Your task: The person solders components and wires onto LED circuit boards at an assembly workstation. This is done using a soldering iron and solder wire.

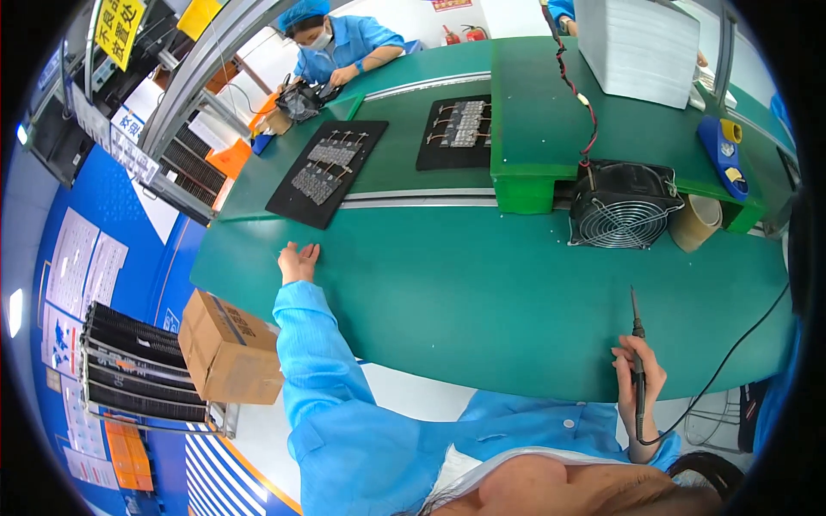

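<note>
Right hand [638,365] grips the soldering iron [636,344]; left hand [298,261], spread flat, has not reached the black tray [292,199] just beyond

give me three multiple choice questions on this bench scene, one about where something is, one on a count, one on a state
1. Where does the nearer black tray of small parts lie?
A. on the conveyor belt beyond the left hand
B. on the cardboard box
C. under the fan

2. How many black trays of parts lie on the belt?
A. one
B. two
C. four

3. What state is the right hand in?
A. flat and empty on the table
B. closed in a grip on a soldering iron
C. holding the tape roll

Answers:
1. A, the tray sits on the belt past the left hand, which rests open on the green table.
2. B, the second tray lies further along.
3. B, the fingers wrap the soldering iron, tip pointing away, cord trailing off to the right.
</note>
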Available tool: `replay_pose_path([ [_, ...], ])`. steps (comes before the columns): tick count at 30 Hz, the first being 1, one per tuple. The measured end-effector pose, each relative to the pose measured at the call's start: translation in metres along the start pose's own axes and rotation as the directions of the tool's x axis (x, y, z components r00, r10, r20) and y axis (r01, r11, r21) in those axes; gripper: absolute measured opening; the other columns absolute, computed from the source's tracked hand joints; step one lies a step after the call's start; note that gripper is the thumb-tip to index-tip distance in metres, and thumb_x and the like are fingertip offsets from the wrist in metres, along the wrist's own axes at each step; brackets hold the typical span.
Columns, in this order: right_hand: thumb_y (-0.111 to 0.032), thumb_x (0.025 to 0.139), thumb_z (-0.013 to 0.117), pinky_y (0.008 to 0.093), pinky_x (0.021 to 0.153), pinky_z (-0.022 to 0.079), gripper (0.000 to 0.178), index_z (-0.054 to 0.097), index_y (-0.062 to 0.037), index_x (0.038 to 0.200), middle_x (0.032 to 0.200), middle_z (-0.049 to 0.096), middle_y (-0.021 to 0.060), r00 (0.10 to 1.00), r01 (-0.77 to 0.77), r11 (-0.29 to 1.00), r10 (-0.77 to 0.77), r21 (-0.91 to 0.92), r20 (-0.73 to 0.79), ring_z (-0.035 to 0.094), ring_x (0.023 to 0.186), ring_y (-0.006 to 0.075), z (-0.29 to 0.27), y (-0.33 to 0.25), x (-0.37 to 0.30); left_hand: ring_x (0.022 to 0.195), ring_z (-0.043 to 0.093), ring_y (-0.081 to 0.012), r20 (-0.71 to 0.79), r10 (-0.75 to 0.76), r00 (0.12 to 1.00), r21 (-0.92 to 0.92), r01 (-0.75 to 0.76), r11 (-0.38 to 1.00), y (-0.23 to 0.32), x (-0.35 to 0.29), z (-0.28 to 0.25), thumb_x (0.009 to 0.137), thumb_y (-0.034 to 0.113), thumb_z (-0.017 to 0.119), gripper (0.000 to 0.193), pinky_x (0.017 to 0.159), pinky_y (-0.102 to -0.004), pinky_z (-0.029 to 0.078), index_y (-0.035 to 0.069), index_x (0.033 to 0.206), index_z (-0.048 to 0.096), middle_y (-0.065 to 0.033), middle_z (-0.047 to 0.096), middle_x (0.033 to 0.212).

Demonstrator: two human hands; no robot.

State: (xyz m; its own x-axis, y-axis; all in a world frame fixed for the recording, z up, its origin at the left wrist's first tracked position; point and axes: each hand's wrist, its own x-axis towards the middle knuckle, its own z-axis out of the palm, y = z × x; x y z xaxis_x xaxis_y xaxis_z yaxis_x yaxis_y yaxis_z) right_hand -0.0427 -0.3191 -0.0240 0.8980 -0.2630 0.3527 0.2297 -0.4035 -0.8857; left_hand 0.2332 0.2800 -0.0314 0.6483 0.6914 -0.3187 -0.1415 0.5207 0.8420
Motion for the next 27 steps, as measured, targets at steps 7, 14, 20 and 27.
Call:
replay_pose_path([
  [7,0.006,0.080,0.062,0.0303,0.069,0.056,0.031,0.060,0.0038,0.111,0.089,0.069,0.0170,0.992,0.078,0.985,-0.092,-0.152,-0.084,0.071,0.079,0.0245,-0.001,-0.011,0.007,0.100,0.055,-0.0351,0.359,-0.068,0.931,0.010,0.069,0.998,-0.014,0.086,0.017,0.079,0.003,0.069,0.056,0.074,-0.0520,0.056,-0.008,0.127,0.040,-0.0237,0.043,0.124],
  [14,0.003,0.080,0.063,0.0309,0.061,0.054,0.032,0.061,0.0020,0.112,0.082,0.068,0.0146,0.982,0.189,0.979,-0.190,-0.077,0.000,0.069,0.069,0.0248,-0.006,-0.007,0.008,0.088,0.047,-0.0221,-0.044,-0.144,0.989,0.182,0.150,0.972,-0.005,0.162,0.030,0.089,0.046,0.053,0.031,0.080,-0.0441,0.041,0.018,0.102,0.053,-0.0037,0.052,0.102],
  [20,0.002,0.081,0.064,0.0312,0.059,0.053,0.034,0.061,-0.0004,0.114,0.079,0.067,0.0118,0.970,0.239,0.965,-0.243,-0.105,-0.023,0.067,0.065,0.0243,-0.002,-0.004,0.006,0.080,0.051,-0.0232,-0.012,0.042,0.999,0.252,-0.037,0.967,-0.024,0.151,0.047,0.095,0.024,0.051,0.014,0.068,-0.0425,0.041,0.013,0.101,0.057,-0.0057,0.059,0.087],
  [27,0.001,0.081,0.065,0.0310,0.058,0.052,0.035,0.060,-0.0029,0.115,0.079,0.067,0.0117,0.970,0.228,0.968,-0.235,-0.101,-0.063,0.066,0.064,0.0247,0.002,-0.001,0.003,0.092,0.051,-0.0251,0.008,-0.106,0.994,0.016,0.106,0.994,-0.034,0.117,0.033,0.096,0.018,0.047,0.020,0.081,-0.0471,0.040,0.009,0.111,0.058,-0.0083,0.060,0.105],
])
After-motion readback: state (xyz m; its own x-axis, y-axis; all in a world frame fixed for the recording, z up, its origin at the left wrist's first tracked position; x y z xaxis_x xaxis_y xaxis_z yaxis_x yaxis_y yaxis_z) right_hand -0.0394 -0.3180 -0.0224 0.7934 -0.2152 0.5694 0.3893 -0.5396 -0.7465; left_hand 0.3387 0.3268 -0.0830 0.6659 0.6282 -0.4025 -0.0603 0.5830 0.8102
